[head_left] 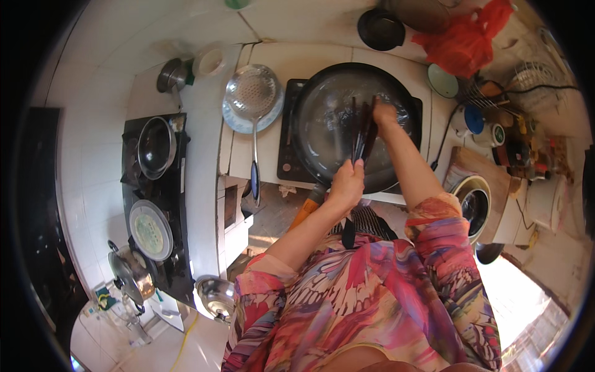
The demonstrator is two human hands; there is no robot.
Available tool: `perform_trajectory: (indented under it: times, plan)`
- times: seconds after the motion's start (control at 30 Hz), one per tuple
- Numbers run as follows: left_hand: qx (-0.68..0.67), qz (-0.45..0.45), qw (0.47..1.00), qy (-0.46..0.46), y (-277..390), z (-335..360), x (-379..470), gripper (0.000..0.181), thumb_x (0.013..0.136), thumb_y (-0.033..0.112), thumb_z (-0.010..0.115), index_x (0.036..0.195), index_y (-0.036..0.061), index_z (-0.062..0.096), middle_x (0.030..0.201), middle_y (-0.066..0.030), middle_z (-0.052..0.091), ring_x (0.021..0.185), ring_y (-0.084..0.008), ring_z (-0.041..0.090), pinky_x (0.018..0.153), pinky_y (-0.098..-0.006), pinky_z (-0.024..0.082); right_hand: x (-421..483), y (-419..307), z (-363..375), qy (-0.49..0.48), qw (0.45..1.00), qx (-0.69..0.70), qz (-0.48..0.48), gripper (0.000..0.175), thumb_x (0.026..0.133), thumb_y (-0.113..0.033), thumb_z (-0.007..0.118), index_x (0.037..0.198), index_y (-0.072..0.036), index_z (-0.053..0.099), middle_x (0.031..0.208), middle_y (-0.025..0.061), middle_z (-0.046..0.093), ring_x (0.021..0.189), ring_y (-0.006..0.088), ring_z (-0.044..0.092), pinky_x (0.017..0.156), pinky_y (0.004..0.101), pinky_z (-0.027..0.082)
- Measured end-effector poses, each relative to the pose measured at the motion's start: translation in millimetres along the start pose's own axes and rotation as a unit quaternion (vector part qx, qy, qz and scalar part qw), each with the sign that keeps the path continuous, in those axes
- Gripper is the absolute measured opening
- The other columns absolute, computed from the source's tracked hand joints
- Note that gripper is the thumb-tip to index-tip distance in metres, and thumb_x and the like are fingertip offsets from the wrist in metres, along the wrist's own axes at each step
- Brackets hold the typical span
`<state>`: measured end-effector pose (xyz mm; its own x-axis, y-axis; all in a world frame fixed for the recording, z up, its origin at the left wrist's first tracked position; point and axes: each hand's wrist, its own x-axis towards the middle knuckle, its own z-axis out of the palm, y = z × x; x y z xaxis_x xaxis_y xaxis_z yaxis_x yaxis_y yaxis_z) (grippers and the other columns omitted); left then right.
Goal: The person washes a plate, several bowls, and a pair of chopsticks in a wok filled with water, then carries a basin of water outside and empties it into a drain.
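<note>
My left hand point(346, 185) grips a bundle of dark chopsticks point(361, 132) by their near ends. They fan out slightly over a large black wok point(320, 153), which contains clear, rippling liquid. Beside the far ends of the chopsticks is my right hand point(386, 113), blurred and bent downward over the wok. Its fingers are partly hidden, so I cannot tell whether they grip the sticks. Under the wok lies a black induction cooktop point(289, 160). An orange wok handle point(304, 211) points toward me, passing below my left forearm.
A metal skimmer point(253, 93) rests on a blue-patterned plate point(234, 122) left of the wok. Farther left, a steel bowl point(157, 148) and a lidded pot point(132, 274) stand by a black stove point(179, 223). To the right are a wooden board point(495, 188), mugs point(465, 120) and a red plastic bag point(465, 44).
</note>
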<state>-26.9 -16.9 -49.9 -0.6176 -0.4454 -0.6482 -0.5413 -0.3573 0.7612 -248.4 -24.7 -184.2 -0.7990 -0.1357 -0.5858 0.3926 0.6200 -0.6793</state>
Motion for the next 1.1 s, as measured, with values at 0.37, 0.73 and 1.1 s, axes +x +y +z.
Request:
perform_trajectory:
  times: [0.37, 0.73, 1.1]
  plan:
    - [-0.108, -0.091, 0.986, -0.084, 27, -54, -24, 0.03, 0.093, 0.037, 0.04, 0.089, 0.0078, 0.047, 0.053, 0.0029, 0.035, 0.039, -0.0056, 0.027, 0.032, -0.0219, 0.021, -87, -40, -8, -0.206, 0.956, 0.067, -0.196, 0.036, 0.09, -0.034, 0.048, 0.086, -0.004, 0.065, 0.065, 0.0075, 0.058, 0.056, 0.0117, 0.054, 0.057, 0.0249, 0.043]
    - [0.278, 0.177, 0.929, 0.167, 32, -151, -22, 0.037, 0.094, 0.036, 0.04, 0.084, -0.0002, 0.043, 0.06, -0.0238, 0.051, 0.057, -0.0413, 0.053, 0.049, -0.047, 0.037, -82, -48, -30, 0.015, 0.92, -0.157, -0.358, 0.024, 0.084, -0.027, 0.054, 0.09, -0.005, 0.063, 0.077, 0.0161, 0.063, 0.073, 0.0299, 0.063, 0.068, 0.0362, 0.047]
    - [0.537, 0.103, 0.741, 0.388, -14, -227, 103, 0.024, 0.089, 0.021, 0.047, 0.102, 0.0022, 0.039, 0.089, -0.0236, 0.055, 0.074, -0.0398, 0.059, 0.065, -0.0484, 0.047, -129, 19, -23, -0.074, 0.752, -0.4, -0.519, 0.038, 0.08, -0.02, 0.058, 0.115, -0.008, 0.052, 0.127, 0.0118, 0.045, 0.114, 0.0324, 0.044, 0.091, 0.0472, 0.039]
